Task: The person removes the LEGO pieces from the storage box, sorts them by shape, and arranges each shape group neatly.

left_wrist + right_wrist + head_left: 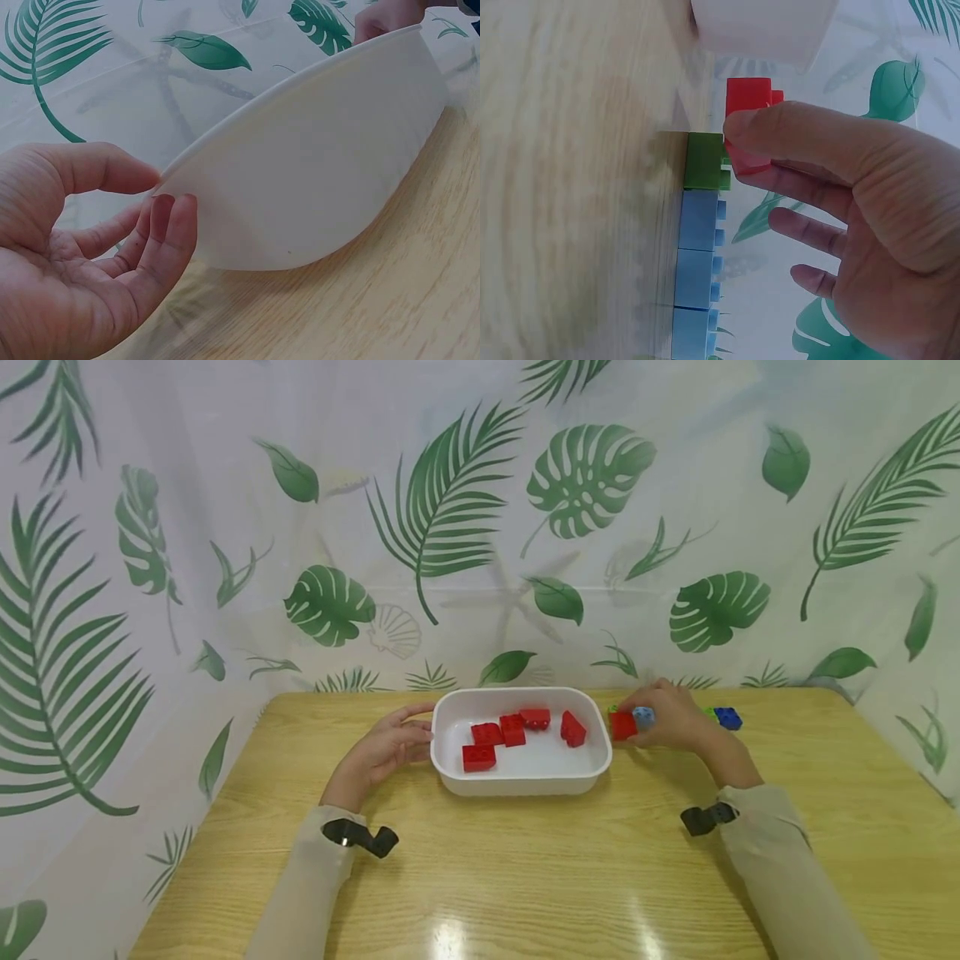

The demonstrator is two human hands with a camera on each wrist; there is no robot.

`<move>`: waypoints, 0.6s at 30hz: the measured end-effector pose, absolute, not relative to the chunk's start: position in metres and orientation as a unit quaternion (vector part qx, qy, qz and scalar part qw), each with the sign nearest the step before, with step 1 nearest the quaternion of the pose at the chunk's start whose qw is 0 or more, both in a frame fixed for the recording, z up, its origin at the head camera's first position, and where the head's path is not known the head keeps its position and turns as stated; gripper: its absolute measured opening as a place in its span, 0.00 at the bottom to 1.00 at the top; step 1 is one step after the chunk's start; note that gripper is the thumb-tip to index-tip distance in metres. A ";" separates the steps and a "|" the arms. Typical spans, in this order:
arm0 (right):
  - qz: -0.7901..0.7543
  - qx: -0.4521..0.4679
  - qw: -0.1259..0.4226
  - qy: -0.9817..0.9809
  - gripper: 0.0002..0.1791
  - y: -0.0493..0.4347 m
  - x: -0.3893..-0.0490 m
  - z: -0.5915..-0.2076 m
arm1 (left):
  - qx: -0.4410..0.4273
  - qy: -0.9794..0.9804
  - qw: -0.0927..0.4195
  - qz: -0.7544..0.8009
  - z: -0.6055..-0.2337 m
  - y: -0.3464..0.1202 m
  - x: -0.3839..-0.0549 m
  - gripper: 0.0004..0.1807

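Observation:
A white plastic tub (pixel 517 787) stands on the wooden table with several red toy bricks (pixel 480 758) lying in it. My left hand (pixel 392 739) is at the tub's left end, thumb at the rim and fingertips against the outer wall (pixel 300 165) in the left wrist view. Just right of the tub, my right hand (pixel 667 714) pinches a red toy brick (pixel 748 94) between thumb and fingers. In the right wrist view, that brick is raised beside a row of bricks: a green brick (pixel 703 161) and several light blue bricks (pixel 699 219).
A dark blue brick (pixel 727 718) lies to the right of my right hand, near the table's back edge. Behind the wooden table (pixel 540 868) hangs a white cloth (pixel 480 643) printed with green leaves.

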State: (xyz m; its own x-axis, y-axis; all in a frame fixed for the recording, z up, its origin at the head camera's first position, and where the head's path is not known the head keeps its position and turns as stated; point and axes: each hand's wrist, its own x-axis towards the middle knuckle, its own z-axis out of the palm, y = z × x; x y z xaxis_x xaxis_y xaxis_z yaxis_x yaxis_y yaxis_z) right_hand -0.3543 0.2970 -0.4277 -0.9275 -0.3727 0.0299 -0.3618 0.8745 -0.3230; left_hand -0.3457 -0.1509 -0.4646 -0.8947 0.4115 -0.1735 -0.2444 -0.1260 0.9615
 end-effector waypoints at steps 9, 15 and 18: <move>-0.163 -0.190 0.022 0.968 0.22 0.298 -0.351 -0.428 | 0.070 0.628 0.218 0.744 -0.464 -0.151 -0.346 0.32; -0.168 -0.196 0.023 0.966 0.20 0.299 -0.350 -0.431 | 0.080 0.625 0.219 0.745 -0.464 -0.152 -0.345 0.32; -0.167 -0.194 0.025 0.966 0.19 0.299 -0.350 -0.433 | 0.081 0.624 0.220 0.745 -0.463 -0.152 -0.344 0.32</move>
State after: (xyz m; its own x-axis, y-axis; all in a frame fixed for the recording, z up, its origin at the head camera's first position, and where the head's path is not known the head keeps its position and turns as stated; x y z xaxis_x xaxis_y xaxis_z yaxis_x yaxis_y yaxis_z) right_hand -0.3503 0.2994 -0.4333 -0.9236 -0.3829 0.0157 -0.3661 0.8693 -0.3320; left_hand -0.3439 -0.1517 -0.4635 -0.8903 0.4283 -0.1545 -0.2270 -0.1235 0.9660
